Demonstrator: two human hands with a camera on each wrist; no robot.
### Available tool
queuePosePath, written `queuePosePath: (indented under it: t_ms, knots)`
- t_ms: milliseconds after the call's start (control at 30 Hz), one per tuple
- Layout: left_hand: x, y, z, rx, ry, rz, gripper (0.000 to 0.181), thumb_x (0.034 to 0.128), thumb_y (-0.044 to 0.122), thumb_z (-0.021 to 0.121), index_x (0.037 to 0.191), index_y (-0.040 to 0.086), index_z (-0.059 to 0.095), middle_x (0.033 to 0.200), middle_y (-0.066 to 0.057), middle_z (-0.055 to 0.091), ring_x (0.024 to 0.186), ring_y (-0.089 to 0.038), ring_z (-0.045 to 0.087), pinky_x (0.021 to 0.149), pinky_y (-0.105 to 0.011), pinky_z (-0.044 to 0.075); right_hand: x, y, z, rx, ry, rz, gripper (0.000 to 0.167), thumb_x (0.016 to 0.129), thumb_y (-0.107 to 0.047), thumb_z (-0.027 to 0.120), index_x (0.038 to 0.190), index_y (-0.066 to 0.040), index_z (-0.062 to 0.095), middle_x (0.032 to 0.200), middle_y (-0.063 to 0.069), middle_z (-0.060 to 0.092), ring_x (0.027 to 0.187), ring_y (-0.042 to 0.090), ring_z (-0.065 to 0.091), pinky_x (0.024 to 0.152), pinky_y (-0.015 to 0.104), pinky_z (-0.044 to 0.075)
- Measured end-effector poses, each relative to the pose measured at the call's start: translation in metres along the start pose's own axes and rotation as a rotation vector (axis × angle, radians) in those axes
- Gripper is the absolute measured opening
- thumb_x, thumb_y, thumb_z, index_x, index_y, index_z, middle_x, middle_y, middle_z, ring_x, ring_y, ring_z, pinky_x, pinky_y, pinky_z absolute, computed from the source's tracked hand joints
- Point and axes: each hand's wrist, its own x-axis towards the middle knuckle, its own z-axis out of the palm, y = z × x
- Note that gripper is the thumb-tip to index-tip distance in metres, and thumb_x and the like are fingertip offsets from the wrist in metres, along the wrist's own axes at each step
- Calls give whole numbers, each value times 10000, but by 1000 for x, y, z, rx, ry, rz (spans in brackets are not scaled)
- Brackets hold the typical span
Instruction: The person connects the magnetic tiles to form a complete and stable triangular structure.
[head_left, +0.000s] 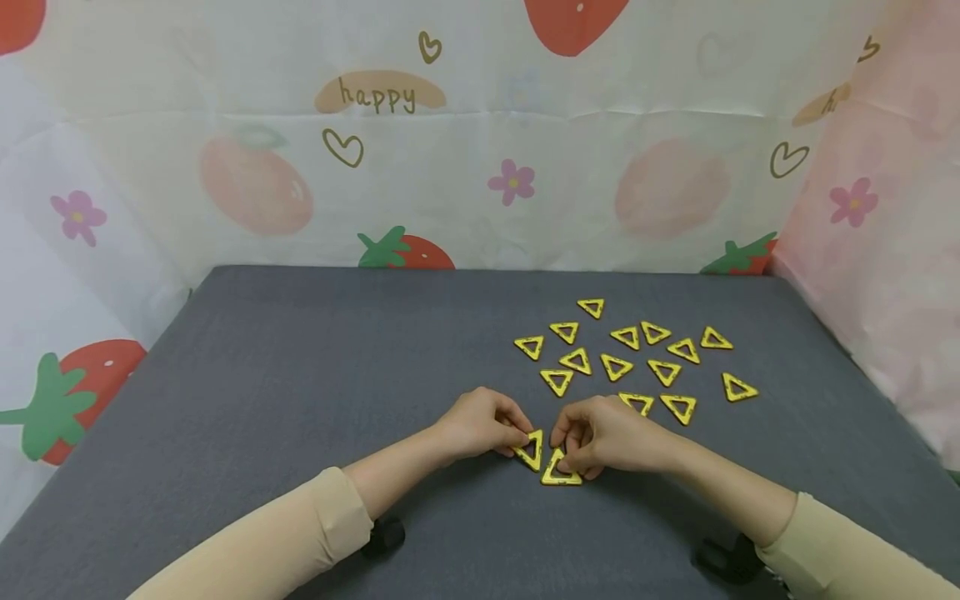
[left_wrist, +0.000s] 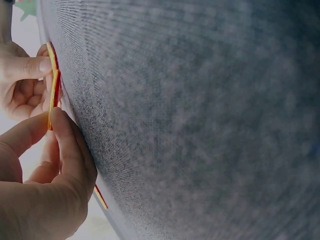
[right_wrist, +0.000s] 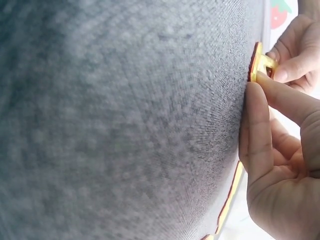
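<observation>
Head view shows, from the left, the person's left hand pinching a flat yellow triangular frame with a red underside between thumb and bent fingers, over the dark grey cloth-covered tabletop. Just beside it, a second hollow yellow triangle with a matching red underside sits under the right hand, whose curled fingers and thumb grip its right side; whether the two pieces touch cannot be told. Farther back and right, the scattered yellow hollow triangles lie loose and unjoined, so the work looks barely begun, with most pieces left to handle.
</observation>
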Motion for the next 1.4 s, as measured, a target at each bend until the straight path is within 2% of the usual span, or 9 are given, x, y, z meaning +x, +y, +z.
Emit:
queuePosePath:
  t_ms: [467, 967, 1067, 1233, 1400]
  knots:
    - [-2, 6, 4, 22, -9, 14, 111, 874, 100, 723, 956, 51, 781, 893, -85, 768, 664, -67, 681, 650, -245, 572, 1, 0, 0, 2, 7, 12, 213, 832, -149, 785, 993, -97, 656, 724, 39, 682, 626, 203, 691, 590, 333, 586]
    - [-1, 9, 9, 89, 2, 24, 103, 868, 148, 723, 917, 102, 802, 821, -56, 776, 605, -46, 649, 573, -203, 473, 0, 0, -1, -12, 20, 19, 236, 805, -181, 816, 940, -86, 647, 724, 53, 679, 618, 180, 686, 575, 317, 584]
    - [-1, 9, 10, 63, -4, 31, 112, 873, 147, 717, 927, 88, 797, 841, -67, 777, 620, -50, 661, 593, -206, 498, 0, 0, -1, -10, 21, 15, 244, 800, -174, 818, 935, -71, 643, 722, 65, 676, 620, 187, 683, 570, 314, 583]
    - [-1, 7, 11, -48, -34, 46, 129, 870, 130, 736, 962, 47, 774, 891, -98, 772, 658, -61, 687, 661, -243, 579, -1, -1, -1, -3, 20, 18, 245, 795, -165, 821, 929, -59, 645, 725, 73, 678, 628, 193, 683, 570, 315, 584]
    - [-1, 3, 11, -81, -71, 69, 195, 820, 134, 795, 994, 55, 760, 865, -98, 761, 677, -64, 674, 654, -244, 568, -1, -1, 0, 9, 14, 24, 233, 798, -158, 817, 923, -57, 648, 727, 71, 680, 639, 191, 684, 579, 321, 588]
